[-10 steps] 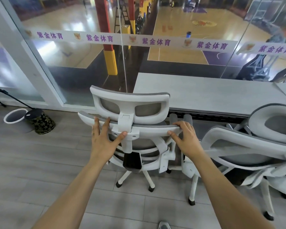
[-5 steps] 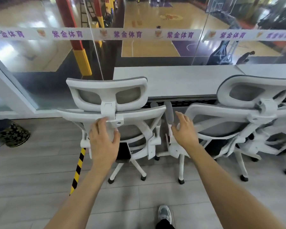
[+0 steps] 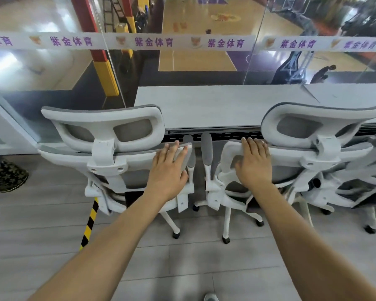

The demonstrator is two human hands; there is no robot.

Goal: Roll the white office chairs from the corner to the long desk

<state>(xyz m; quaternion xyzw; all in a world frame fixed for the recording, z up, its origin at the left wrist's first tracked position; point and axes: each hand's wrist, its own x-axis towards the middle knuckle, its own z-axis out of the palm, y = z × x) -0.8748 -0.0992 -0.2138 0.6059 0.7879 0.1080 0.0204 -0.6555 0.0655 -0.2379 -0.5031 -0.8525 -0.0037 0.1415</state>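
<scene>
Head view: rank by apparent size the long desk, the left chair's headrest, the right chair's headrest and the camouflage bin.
1. long desk
2. left chair's headrest and right chair's headrest: alike, unranked
3. camouflage bin, cut by the frame edge

grey tiled floor | glass wall | wooden basketball court beyond

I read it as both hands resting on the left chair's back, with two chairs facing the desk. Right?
Not quite: the head view shows only the left hand on the left chair's back; the right hand rests on the right chair's back. Both chairs do face the desk.
</scene>
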